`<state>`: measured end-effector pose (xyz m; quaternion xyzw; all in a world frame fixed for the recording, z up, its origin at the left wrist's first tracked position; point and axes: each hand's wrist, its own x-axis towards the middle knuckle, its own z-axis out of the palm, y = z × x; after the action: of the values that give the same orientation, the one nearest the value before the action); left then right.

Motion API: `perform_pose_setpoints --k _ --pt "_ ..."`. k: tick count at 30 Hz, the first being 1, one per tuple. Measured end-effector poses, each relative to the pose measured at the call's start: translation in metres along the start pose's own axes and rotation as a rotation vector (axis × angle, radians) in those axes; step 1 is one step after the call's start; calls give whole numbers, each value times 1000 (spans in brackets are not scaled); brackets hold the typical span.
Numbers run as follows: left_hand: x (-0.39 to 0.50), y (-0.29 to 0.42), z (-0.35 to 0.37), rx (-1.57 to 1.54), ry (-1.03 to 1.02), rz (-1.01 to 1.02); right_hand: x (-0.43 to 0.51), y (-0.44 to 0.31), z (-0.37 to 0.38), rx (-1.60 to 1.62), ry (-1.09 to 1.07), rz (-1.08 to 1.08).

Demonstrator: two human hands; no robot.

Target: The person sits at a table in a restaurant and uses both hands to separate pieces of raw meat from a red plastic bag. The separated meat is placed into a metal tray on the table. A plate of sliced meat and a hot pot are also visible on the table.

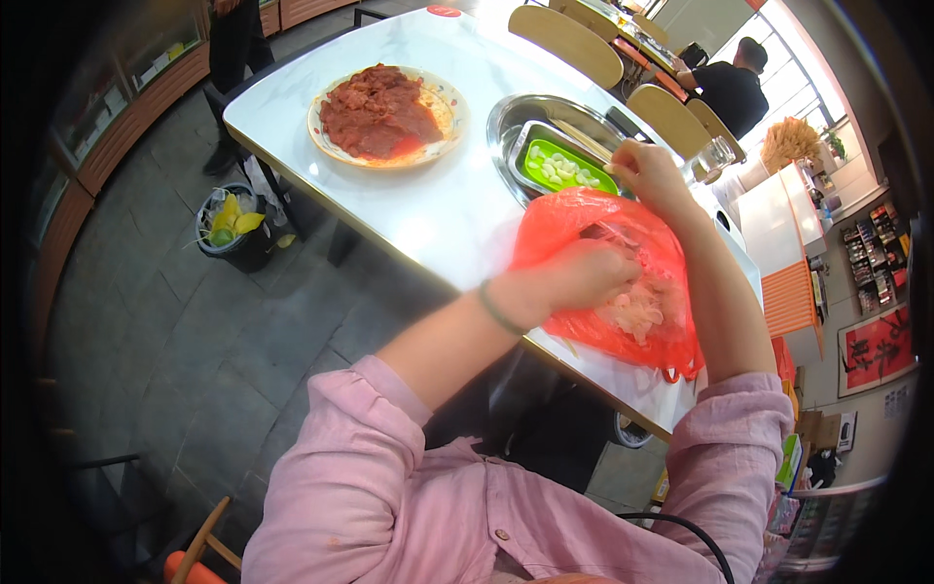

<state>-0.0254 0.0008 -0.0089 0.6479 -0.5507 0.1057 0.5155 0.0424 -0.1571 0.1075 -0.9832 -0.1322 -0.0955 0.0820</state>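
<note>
My left hand (595,274), blurred, reaches into a red plastic bag (558,226) on the table. Its fingers are curled over pale, papery garlic skins (635,310), and whether they grip any is unclear. My right hand (649,175) hovers at the right end of a bright green tray (538,177) holding several peeled garlic cloves (558,166). The right fingertips are pinched together, but anything between them is too small to tell. The green tray sits inside a rectangular metal tray (516,162), on an oval stainless-steel platter (503,117). Thin wooden sticks (580,137) lie beside it.
On the marble-patterned table (408,226), a plate (449,117) bears red sauced meat (376,113). A glass (715,157) stands past my right hand. A bin (237,241) with yellow peels is on the floor. One person (730,87) sits behind; another stands (237,44) at far left.
</note>
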Motion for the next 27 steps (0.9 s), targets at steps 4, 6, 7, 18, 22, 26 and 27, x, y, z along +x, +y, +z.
perform_pose_setpoints --k 4,6,7,18,22,26,27 --pt "1 -3 -1 195 -30 141 15 14 34 -65 -136 48" --pt "0 -1 -3 117 17 72 17 12 34 -102 -18 14" --pt "-1 0 -4 79 34 38 15 8 31 -132 18 64" --pt "12 -2 -12 -369 263 -237 -151 -100 -43 249 192 -3" --pt "11 5 -21 -429 270 -273 -179 -91 -9 162 132 65" --pt "12 7 -24 -190 229 -249 -187 -71 23 89 177 -55" --pt "11 5 -24 -151 229 -225 -189 -66 30 47 180 -108"
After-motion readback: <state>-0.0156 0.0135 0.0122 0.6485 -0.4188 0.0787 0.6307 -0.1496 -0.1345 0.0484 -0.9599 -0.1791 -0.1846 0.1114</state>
